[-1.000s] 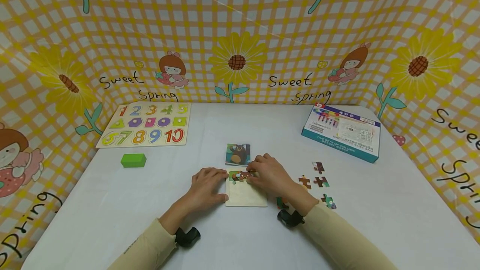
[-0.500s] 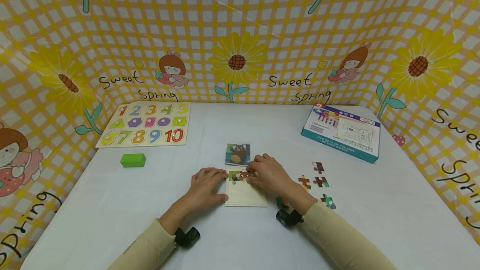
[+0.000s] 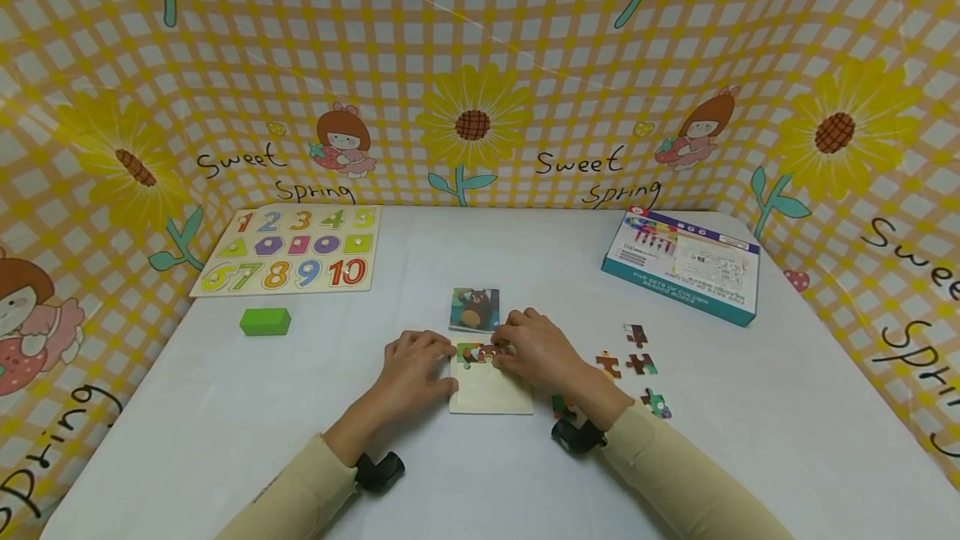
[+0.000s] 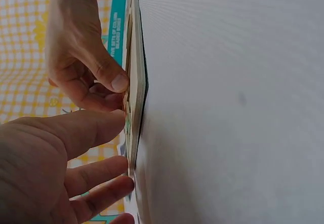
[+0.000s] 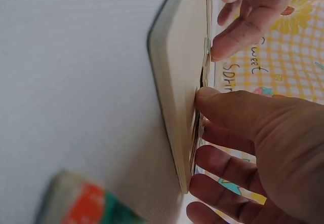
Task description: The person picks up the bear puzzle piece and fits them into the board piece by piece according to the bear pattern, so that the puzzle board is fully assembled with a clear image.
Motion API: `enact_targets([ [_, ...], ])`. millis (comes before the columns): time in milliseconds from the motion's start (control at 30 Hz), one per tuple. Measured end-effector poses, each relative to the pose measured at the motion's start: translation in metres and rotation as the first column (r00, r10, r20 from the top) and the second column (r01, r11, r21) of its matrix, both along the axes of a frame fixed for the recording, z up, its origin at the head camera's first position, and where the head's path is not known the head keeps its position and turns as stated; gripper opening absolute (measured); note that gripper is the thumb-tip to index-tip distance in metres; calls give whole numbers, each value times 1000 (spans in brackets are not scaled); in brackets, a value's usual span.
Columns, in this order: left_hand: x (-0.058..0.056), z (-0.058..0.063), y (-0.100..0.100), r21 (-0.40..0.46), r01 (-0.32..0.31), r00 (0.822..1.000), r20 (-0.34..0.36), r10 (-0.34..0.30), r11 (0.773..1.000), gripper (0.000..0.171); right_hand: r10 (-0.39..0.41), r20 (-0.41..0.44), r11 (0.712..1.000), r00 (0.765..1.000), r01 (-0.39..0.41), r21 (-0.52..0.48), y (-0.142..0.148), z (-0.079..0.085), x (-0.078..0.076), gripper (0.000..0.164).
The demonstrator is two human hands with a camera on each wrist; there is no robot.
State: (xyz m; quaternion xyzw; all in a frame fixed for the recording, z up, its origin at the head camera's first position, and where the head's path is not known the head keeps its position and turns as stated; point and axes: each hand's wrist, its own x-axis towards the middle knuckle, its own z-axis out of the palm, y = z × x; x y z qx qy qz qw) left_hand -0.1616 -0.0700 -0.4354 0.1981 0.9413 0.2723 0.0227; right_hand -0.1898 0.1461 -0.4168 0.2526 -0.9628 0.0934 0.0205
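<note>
A pale wooden puzzle tray lies in front of me, with joined jigsaw pieces showing part of a bear along its far left side. My right hand pinches a brown jigsaw piece at the far right of the tray. In the right wrist view, the thumb presses near a slightly raised piece edge. My left hand rests its fingertips and thumb along the tray's left rim, fingers loosely extended. Just beyond the tray lies a bear picture card.
Several loose jigsaw pieces lie to the right, one partly hidden by the right wrist. A green block and a wooden number board sit at left. A flat teal-edged box is at the back right.
The left hand has shifted slightly, its thumb moving a little farther up the tray's edge. The right hand stays almost still at the piece.
</note>
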Motion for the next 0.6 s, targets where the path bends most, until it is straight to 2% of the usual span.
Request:
enact_targets([
  [200, -7, 0, 9, 34, -26, 1000, -8, 26, 999, 33, 13, -14, 1000, 1000, -13, -2, 2, -1, 0, 23],
  [500, -21, -3, 25, 160, -56, 998, 6, 56, 986, 20, 17, -17, 1000, 1000, -18, -14, 2, -1, 0, 22],
  [600, -24, -6, 28, 170, -66, 998, 7, 66, 983, 18, 20, -17, 1000, 1000, -20, -19, 2, -1, 0, 22],
])
